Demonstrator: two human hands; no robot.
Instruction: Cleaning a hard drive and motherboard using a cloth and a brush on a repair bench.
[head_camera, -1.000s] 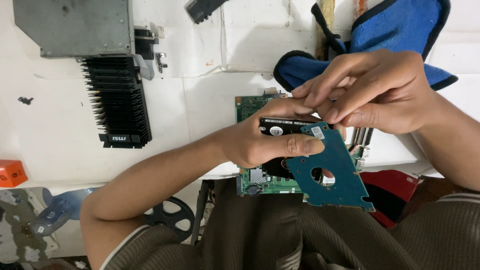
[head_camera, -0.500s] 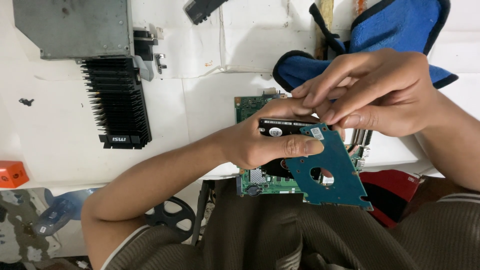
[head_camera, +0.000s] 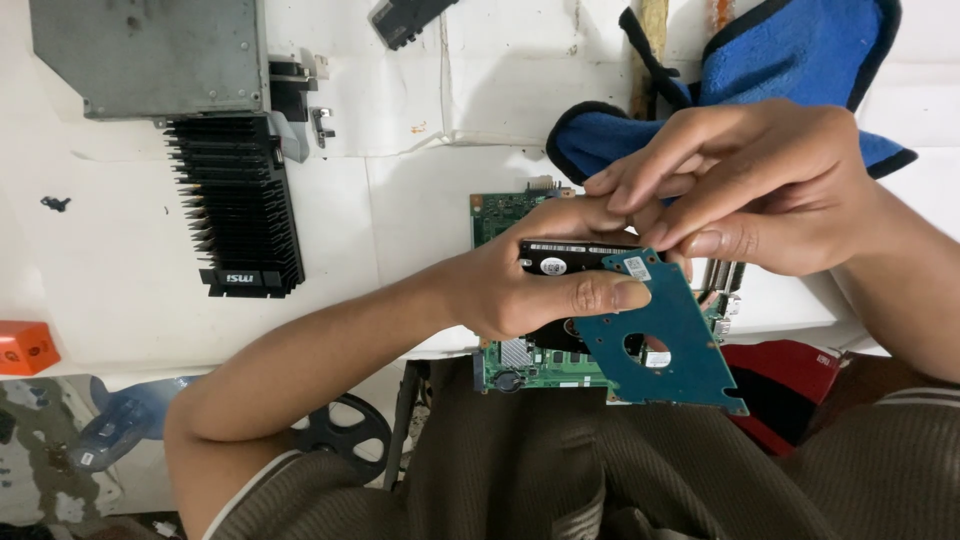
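Note:
My left hand (head_camera: 535, 285) grips a small black hard drive (head_camera: 565, 260) from the side, thumb pressed across a teal circuit board (head_camera: 665, 345) that hangs off the drive's lower right. My right hand (head_camera: 750, 185) comes in from the right, its fingertips pinching at the drive's top edge where the teal board meets it. Both are held just above a green motherboard (head_camera: 525, 365) lying at the table's front edge, mostly hidden by my hands.
A black finned heatsink (head_camera: 235, 205) and a grey metal case (head_camera: 150, 55) lie at the left of the white table (head_camera: 400, 180). A blue cloth pouch (head_camera: 790, 60) sits at the back right, an orange box (head_camera: 25, 348) at the left edge, a chair base (head_camera: 340, 430) below.

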